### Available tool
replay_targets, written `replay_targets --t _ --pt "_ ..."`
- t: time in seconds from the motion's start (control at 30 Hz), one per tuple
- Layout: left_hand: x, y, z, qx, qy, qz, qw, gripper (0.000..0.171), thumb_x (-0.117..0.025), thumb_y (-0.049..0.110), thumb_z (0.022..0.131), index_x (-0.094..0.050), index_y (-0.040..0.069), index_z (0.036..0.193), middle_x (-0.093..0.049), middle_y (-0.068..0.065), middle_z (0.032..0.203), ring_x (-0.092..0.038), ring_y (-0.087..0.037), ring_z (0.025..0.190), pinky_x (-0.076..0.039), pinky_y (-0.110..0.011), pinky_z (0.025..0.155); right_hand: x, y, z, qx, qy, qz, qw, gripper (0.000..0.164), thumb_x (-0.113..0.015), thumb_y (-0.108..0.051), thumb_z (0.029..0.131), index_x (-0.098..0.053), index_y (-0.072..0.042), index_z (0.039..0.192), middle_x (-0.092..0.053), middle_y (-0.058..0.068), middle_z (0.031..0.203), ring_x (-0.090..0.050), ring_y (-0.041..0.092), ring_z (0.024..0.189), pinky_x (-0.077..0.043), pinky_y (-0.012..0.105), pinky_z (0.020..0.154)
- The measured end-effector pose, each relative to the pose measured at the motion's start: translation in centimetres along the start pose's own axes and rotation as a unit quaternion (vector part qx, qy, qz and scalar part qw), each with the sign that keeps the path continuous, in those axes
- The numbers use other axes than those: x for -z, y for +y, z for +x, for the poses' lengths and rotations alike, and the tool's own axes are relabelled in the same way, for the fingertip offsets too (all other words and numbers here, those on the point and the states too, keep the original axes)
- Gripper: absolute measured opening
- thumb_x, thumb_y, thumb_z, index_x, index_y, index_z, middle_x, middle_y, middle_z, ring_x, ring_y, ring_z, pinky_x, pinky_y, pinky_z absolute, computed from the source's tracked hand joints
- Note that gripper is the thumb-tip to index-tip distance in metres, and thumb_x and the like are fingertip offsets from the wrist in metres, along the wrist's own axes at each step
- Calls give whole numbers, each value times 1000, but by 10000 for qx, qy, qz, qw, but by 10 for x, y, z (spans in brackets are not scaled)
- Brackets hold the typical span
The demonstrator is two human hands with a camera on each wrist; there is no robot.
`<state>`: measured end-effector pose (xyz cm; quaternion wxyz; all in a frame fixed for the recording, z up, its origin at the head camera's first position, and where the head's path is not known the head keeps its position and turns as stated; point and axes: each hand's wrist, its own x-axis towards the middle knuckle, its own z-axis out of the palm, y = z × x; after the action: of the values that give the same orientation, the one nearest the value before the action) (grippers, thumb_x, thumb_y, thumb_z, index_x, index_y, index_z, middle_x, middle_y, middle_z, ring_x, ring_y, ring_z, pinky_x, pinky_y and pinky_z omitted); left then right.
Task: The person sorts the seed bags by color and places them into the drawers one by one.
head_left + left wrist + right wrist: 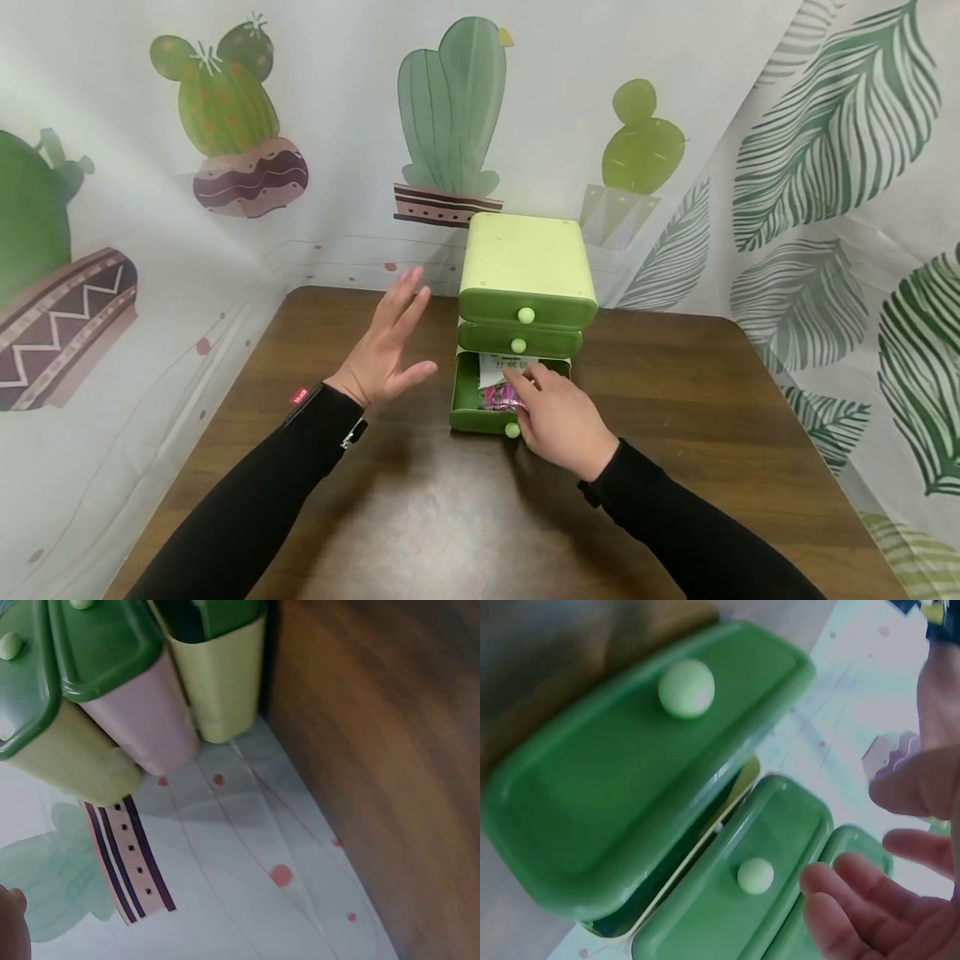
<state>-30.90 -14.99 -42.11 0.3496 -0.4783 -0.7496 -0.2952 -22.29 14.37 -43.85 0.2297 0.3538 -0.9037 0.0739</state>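
Note:
A small chest of drawers (528, 254) stands near the back of the table, with a pale yellow-green top and green drawer fronts. Its bottom drawer (467, 392) is pulled out and holds a white printed packet (491, 368) and a shiny pink-purple packet (498, 397). Over this drawer is my right hand (562, 417), fingers loosely bent by the packets; whether they touch is unclear. The right wrist view shows its fingers (847, 885) apart with nothing between them. My left hand (382, 350) hovers left of the chest, fingers straight and thumb spread, holding nothing.
Round pale knobs mark each drawer, such as the top knob (526, 315). The two upper drawers look closed. A brown wooden table (660, 400) lies beneath, and a white cloth (337, 100) printed with cacti and leaves hangs behind and beside it.

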Motion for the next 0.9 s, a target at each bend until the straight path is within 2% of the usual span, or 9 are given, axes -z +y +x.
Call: replay_targets --t 0.07,0.13,0.2,0.33,0.43,0.53,0.63,0.8,0.9 --pt "-4 0 8 -100 39 -69 9999 85 -41 65 96 -14 19 162 -16 -25 160 -15 -53 142 -13 -66 112 -1 -6 -6 -22 176 -55 9998 43 -69 -9 84 -62 -2 125 -56 6 88 -51 15 64 -46 30 54" --pt "-7 -1 16 -133 15 -62 9999 84 -40 66 96 -14 21 162 -15 -23 161 -15 -53 142 -12 -65 112 -2 -12 -11 -51 186 -67 9998 33 -70 -12 84 -62 -5 115 -53 3 80 -50 15 58 -42 29 46" --pt "-11 -3 22 -141 -21 -37 9999 84 -40 66 96 -15 21 162 -16 -21 162 -15 -53 142 -11 -64 113 -4 -18 -16 -114 6 -18 9999 24 -70 -15 85 -60 -9 105 -50 0 72 -50 16 53 -37 29 40" --pt "-18 -9 32 -117 -117 16 9999 82 -38 64 97 -22 15 160 -20 -19 162 -16 -47 145 -13 -61 114 -13 -25 -23 -272 -690 143 9971 18 -69 -18 88 -53 -14 94 -40 -5 60 -48 16 47 -31 29 37" --pt "-23 -15 38 -44 -195 114 9997 78 -35 60 100 -26 9 158 -21 -17 162 -18 -39 147 -17 -57 115 -21 -26 -26 -385 -1146 235 9924 17 -70 -19 90 -54 -15 95 -40 -6 58 -50 16 50 -32 30 38" --pt "-27 -20 43 127 -298 220 9992 73 -34 54 102 -30 5 156 -22 -15 162 -19 -34 148 -18 -51 116 -29 -26 -28 -468 -1355 239 9894 17 -71 -21 90 -58 -15 98 -46 -3 61 -55 19 55 -37 33 40" --pt "-31 -24 47 362 -574 329 9972 66 -33 47 104 -35 4 154 -23 -13 162 -20 -32 147 -16 -46 118 -37 -25 -31 -570 -1351 140 9891 17 -72 -22 89 -62 -15 100 -50 0 65 -57 22 58 -40 35 41" --pt "-38 -28 49 697 -1347 468 9873 49 -40 25 107 -43 5 151 -30 -10 160 -23 -31 147 -13 -39 118 -46 -21 -34 -730 -1276 -8 9891 22 -73 -19 87 -66 -13 107 -51 2 69 -55 21 56 -39 34 40" --pt "-41 -28 50 943 -1481 357 9838 45 -47 16 106 -46 6 149 -35 -8 158 -29 -28 145 -18 -37 117 -50 -21 -34 -774 -1241 49 9892 24 -74 -19 87 -64 -12 108 -50 1 69 -54 20 55 -39 34 40"
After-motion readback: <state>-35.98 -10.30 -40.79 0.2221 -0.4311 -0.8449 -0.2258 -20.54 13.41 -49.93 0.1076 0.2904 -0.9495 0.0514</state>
